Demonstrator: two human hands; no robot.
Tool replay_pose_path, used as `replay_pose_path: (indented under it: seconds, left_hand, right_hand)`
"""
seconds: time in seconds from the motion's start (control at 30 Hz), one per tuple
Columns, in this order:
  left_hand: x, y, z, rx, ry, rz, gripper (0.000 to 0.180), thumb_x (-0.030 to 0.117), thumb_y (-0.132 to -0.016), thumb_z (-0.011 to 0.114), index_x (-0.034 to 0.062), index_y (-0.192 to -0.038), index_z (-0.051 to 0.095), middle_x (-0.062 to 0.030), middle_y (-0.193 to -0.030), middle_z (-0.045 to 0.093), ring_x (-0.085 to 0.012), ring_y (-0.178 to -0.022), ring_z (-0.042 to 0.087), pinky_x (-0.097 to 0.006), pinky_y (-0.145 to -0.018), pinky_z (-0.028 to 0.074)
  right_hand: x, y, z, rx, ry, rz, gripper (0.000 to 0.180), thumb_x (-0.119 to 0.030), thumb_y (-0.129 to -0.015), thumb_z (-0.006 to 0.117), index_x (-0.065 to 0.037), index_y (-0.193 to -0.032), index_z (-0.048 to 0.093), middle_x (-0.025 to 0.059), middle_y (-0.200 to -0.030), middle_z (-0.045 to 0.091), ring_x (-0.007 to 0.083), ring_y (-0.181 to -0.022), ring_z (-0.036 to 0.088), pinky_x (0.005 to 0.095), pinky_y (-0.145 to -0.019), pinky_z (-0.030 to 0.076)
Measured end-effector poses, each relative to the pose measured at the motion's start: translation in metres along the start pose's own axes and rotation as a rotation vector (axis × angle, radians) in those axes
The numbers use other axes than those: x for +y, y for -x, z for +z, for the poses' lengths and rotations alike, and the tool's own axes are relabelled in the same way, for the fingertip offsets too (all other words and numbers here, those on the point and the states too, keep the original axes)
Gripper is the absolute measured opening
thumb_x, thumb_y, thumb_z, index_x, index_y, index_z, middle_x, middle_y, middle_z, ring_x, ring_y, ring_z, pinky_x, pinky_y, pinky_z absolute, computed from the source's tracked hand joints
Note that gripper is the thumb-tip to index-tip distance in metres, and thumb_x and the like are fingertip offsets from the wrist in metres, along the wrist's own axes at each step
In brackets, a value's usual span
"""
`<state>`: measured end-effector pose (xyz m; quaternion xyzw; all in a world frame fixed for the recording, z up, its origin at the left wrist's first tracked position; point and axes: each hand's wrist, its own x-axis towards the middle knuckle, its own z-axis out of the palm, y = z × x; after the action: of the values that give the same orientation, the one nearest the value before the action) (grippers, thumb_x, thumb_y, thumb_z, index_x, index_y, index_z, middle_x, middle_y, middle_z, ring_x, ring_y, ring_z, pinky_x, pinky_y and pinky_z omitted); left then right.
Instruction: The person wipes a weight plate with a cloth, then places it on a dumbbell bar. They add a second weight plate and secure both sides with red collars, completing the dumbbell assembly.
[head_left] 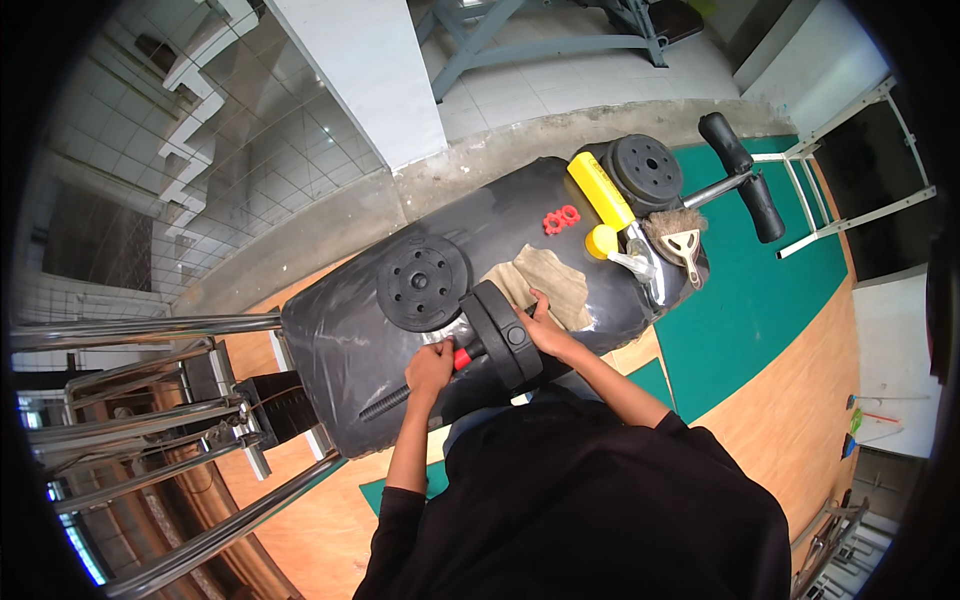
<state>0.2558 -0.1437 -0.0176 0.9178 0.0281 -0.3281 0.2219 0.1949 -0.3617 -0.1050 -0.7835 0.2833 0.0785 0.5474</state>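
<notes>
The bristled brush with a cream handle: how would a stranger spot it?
Find the long bench covered in black, then its right end. Beside the round black weight plate there lies the brush, alone among its neighbours in having shaggy brown bristles.

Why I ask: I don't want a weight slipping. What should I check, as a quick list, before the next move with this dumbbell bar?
1. Left hand closed around the bar: ok.
2. Right hand up against the mounted plates: ok.
3. Red star-shaped nuts in view, lying on the black padded bench: ok.
4. Such a nut on the bar's bare threaded end: not ok, none shows there.
5. Such a nut on the side by the right hand: cannot tell, the fingers obscure it.
6. Loose plate separated from the mounted plates: cannot tell, their edges meet in this view.
</notes>
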Motion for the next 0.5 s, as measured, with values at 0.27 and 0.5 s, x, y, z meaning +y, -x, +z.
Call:
replay_pose_path:
  seconds: [0.27,0.5]
  left_hand:
    - [-0.002,-0.001,0.003,-0.025,-0.071,-0.054,0.05,0.048,-0.092,0.037,0.0116,-0.087,0.072,-0.0082,-0.06,0.065,-0.0258,-0.073,0.067,-0.037,-0.076,0.047]
    - [0.0,0.009,-0.002,0.056,-0.12,0.065,0.053,0.05,-0.093,0.037,0.0107,-0.08,0.07,-0.0083,-0.054,0.062,-0.0271,-0.068,0.066,-0.039,-0.07,0.049]
  right_hand:
    - [-0.14,0.043,-0.142,-0.709,0.1,0.084,0.049,-0.042,-0.097,0.043,-0.004,-0.128,0.047,0.0094,-0.097,0.065,0.014,-0.076,0.065,0.0249,-0.064,0.052]
    - [-0.076,-0.105,-0.286,0.24,0.416,-0.281,0.046,-0.022,-0.08,0.066,-0.006,-0.119,0.049,0.0169,-0.107,0.058,0.0287,-0.1,0.056,0.0395,-0.084,0.048]
